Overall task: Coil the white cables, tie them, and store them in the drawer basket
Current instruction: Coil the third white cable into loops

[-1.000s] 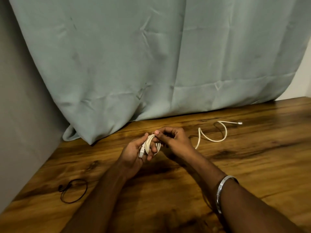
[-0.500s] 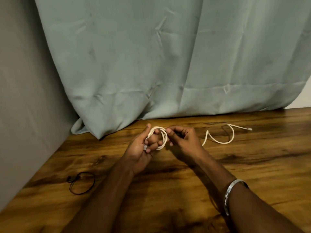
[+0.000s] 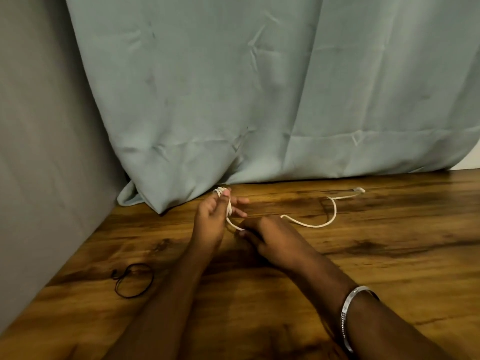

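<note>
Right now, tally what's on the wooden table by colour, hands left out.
White: 1, the white cable, partly looped over the left hand, pinched by the right hand, its tail trailing across the table.
Black: 1, the thin black cord loop, lying apart near the left edge.
Total: 2

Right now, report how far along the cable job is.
Done: a few turns of the white cable sit coiled around the left hand. In hand: the right hand pinches the strand near the coil. Left: the loose tail on the table needs winding and tying with the black tie; no basket in view.
</note>
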Motion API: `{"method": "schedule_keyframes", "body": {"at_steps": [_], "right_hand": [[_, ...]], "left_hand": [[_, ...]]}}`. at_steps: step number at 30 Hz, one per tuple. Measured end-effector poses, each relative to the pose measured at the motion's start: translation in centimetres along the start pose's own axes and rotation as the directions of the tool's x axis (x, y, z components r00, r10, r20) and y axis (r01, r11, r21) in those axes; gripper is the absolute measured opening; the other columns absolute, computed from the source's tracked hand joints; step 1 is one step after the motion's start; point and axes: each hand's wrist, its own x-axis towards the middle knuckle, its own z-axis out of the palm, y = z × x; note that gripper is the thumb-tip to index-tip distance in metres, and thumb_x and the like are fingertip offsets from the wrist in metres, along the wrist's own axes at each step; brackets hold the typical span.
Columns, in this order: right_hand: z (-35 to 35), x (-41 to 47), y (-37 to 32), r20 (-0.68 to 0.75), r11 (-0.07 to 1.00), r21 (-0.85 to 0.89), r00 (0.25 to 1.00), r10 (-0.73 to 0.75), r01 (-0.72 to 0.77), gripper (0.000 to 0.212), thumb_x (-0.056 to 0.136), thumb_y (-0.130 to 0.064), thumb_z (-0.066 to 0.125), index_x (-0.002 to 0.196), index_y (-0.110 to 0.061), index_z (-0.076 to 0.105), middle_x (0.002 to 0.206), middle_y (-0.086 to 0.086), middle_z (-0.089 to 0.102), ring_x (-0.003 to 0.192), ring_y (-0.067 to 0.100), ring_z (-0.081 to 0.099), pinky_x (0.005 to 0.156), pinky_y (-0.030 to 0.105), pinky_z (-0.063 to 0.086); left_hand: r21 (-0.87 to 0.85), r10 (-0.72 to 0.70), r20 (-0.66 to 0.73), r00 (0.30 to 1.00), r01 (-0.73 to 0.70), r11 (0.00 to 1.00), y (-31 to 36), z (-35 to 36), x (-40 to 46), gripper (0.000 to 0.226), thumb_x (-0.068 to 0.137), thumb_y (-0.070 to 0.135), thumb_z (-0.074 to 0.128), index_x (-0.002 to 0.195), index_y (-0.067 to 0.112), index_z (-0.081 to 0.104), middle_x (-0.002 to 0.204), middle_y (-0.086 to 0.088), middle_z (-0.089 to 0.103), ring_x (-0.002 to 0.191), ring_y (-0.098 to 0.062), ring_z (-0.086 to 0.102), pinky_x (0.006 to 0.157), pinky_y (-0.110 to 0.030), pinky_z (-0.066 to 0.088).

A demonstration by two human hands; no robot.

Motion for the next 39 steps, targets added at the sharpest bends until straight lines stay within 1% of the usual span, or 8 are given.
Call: {"method": "schedule_keyframes", "body": {"at_steps": [4,7,10,12,17,24,29,39], "right_hand": [[-0.7,0.1,0.9,-0.137,0.993,-0.101,0.987,-0.081,0.068,0.023,0.101,-0.044,0.062,0.115,-0.032,0.075,0.111,-0.004,0.078,0.102,0.018,0.068,0.086,0.035,0.034],[-1.2,0.1,1.3,-0.216,0.997,-0.052,0.974,-0.071,0.061,0.014,0.099,-0.043,0.062,0.101,-0.035,0.073,0.102,-0.021,0.073,0.098,0.001,0.058,0.093,0.041,0.035],[-1.4,0.1,2.1,-0.298,0.992,0.127,0.953,0.055,-0.017,0.011,0.096,-0.043,0.066,0.096,-0.032,0.066,0.094,-0.02,0.069,0.094,-0.001,0.058,0.096,0.04,0.04],[-1.4,0.1,2.0,-0.3,0.93,0.366,0.94,0.165,-0.046,0.011,0.095,-0.037,0.07,0.094,-0.028,0.065,0.088,-0.012,0.071,0.089,0.005,0.065,0.086,0.035,0.05],[-1.3,0.6,1.8,-0.259,0.737,0.675,0.926,0.274,-0.029,0.01,0.099,-0.019,0.07,0.089,-0.018,0.068,0.08,0.005,0.071,0.076,0.008,0.065,0.073,0.032,0.052],[-0.7,0.9,1.9,-0.231,0.637,0.77,0.925,0.303,-0.017,0.012,0.098,-0.017,0.071,0.088,-0.021,0.072,0.075,-0.007,0.07,0.077,0.008,0.066,0.074,0.031,0.054],[-1.1,0.8,2.3,-0.249,0.658,0.752,0.918,0.31,-0.018,0.014,0.096,-0.012,0.073,0.084,-0.02,0.073,0.072,-0.011,0.073,0.071,0.0,0.066,0.069,0.02,0.051],[-1.2,1.1,2.3,-0.294,0.656,0.754,0.915,0.276,0.044,0.01,0.095,-0.013,0.076,0.085,-0.018,0.075,0.075,-0.008,0.072,0.071,-0.001,0.064,0.068,0.018,0.049]], "left_hand": [[0.549,0.059,0.072,0.996,-0.089,0.831,-1.5,-0.3,-0.3,0.03,0.104,0.034,0.047,0.089,0.011,0.06,0.084,-0.002,0.076,0.073,-0.021,0.07,0.067,-0.038,0.056],[0.694,0.081,0.123,0.989,-0.144,0.706,-1.5,-0.2,-0.5,0.032,0.104,0.031,0.047,0.081,0.011,0.058,0.07,-0.001,0.067,0.065,-0.02,0.065,0.063,-0.036,0.051],[0.487,-0.104,0.263,0.959,-0.038,0.873,-0.7,0.7,-1.0,0.042,0.107,0.028,0.04,0.069,0.022,0.058,0.051,0.004,0.053,0.044,-0.013,0.049,0.048,-0.027,0.038],[0.208,-0.274,0.311,0.91,0.216,0.954,0.0,1.5,-1.5,0.041,0.106,0.018,0.036,0.074,0.016,0.062,0.047,0.004,0.042,0.038,-0.01,0.036,0.042,-0.021,0.028],[-0.128,-0.387,0.45,0.805,0.487,0.864,1.8,1.8,-1.9,0.02,0.089,0.019,0.043,0.081,0.006,0.057,0.049,0.005,0.032,0.038,-0.007,0.027,0.063,-0.027,0.033],[-0.27,-0.422,0.466,0.778,0.579,0.769,2.2,1.8,-1.9,0.037,0.097,0.035,0.041,0.084,0.005,0.057,0.047,0.004,0.031,0.033,-0.008,0.023,0.058,-0.02,0.047],[-0.196,-0.432,0.476,0.766,0.571,0.797,1.5,1.8,-1.8,0.034,0.095,0.036,0.046,0.085,0.007,0.06,0.05,0.005,0.032,0.038,-0.009,0.028,0.08,-0.029,0.039],[-0.339,-0.448,0.462,0.765,0.619,0.708,2.4,1.5,-2.2,0.023,0.09,0.032,0.05,0.081,0.011,0.055,0.045,0.009,0.027,0.042,-0.009,0.025,0.066,-0.025,0.047]]}}
